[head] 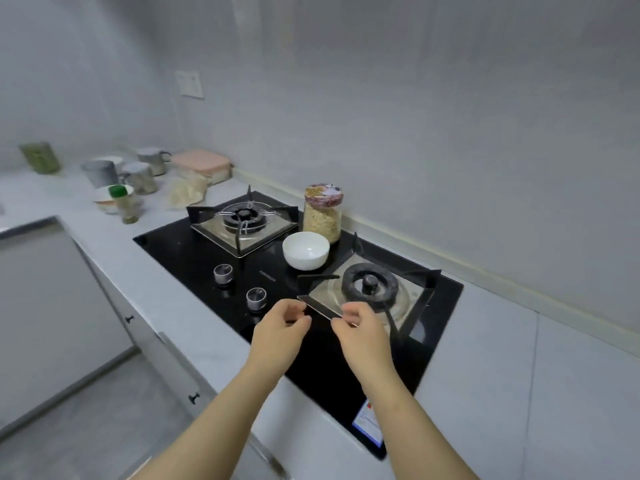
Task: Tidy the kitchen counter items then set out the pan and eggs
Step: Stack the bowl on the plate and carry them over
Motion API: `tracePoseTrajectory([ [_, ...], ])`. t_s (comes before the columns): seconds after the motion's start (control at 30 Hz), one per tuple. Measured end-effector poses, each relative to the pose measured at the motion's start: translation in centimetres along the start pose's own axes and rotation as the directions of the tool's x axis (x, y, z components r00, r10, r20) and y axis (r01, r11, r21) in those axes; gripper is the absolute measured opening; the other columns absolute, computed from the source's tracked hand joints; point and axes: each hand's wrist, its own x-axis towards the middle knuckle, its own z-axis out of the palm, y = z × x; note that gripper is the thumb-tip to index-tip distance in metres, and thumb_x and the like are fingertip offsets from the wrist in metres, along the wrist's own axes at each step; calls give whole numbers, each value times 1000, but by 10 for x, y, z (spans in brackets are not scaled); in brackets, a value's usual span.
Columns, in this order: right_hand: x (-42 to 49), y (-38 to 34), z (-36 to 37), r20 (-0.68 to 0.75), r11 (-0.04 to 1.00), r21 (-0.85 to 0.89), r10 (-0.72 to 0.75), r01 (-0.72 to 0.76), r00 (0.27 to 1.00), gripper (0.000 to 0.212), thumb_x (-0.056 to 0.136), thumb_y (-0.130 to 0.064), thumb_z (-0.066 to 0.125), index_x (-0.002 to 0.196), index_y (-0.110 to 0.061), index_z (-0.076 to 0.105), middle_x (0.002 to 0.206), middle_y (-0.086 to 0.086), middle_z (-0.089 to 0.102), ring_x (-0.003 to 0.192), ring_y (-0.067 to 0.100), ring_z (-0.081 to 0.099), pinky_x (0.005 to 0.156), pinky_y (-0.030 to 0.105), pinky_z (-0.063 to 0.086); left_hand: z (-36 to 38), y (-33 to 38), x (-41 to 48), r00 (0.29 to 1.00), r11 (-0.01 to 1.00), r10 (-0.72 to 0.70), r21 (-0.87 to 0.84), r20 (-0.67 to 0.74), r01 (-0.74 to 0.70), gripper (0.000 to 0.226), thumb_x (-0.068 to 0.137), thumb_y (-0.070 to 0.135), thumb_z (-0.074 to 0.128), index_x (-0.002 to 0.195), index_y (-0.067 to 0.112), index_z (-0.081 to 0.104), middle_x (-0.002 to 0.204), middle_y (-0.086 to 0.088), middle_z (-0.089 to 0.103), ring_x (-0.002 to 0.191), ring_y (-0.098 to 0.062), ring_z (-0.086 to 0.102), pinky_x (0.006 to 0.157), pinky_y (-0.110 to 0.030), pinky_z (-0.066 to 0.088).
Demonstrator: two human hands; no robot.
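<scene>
On the black stove (194, 258) sits a white bowl (305, 250), hard and breakable. Cup it by its sides. Left hand (282, 323) and right hand (360, 325) are loosely curled, each grip holding nothing.

No text in this view can be read with certainty. The black glass hob (194, 252) carries a small pale brand marking (267, 273) between its two control knobs, too blurred to make out. A rectangular sticker (367, 421) sits at the hob's front corner (blue border, white field, a red patch at the top); its print is too small to read. The jar (322, 213) has a patterned lid on which no lettering can be made out.
</scene>
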Motion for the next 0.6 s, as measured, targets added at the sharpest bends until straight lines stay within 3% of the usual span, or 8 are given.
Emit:
tracePoseTrajectory([
  [0.1, -7, -14, 49, 110, 1000, -14, -17, 18, 994, 28, 88, -19, 56, 116, -22, 55, 114, -4, 57, 104, 12, 54, 85, 24, 43, -50, -13, -4, 994, 999, -34, -9, -104, 33, 16, 88, 16, 56, 98, 29, 56, 96, 13, 60, 91, -9, 56, 86, -26, 45],
  [0.2, -19, -32, 101, 240, 998, -41, -40, 51, 970, 29, 89, -18, 54, 119, -20, 54, 112, -4, 56, 101, 12, 54, 80, 23, 40, -105, -30, -7, 972, 998, -62, -7, -229, 62, 16, 89, 18, 56, 102, 27, 54, 104, 8, 59, 93, -14, 57, 82, -28, 46],
  [0.47, -48, -92, 274, 510, 957, -98, -186, 272, 840, 29, 91, -17, 52, 119, -17, 53, 110, -3, 55, 96, 11, 50, 79, 21, 38, -278, -89, -8, 860, 988, -149, -101, -488, 114, 20, 90, 20, 56, 110, 19, 55, 107, 0, 60, 100, -19, 59, 84, -31, 48],
  [0.6, -69, -125, 384, 608, 946, -94, -193, 311, 770, 30, 89, -14, 52, 119, -13, 54, 117, 3, 58, 99, 14, 53, 82, 21, 40, -382, -124, -5, 794, 980, -192, -158, -576, 122, 14, 90, 17, 55, 104, 22, 55, 107, -3, 61, 97, -20, 59, 70, -26, 44],
])
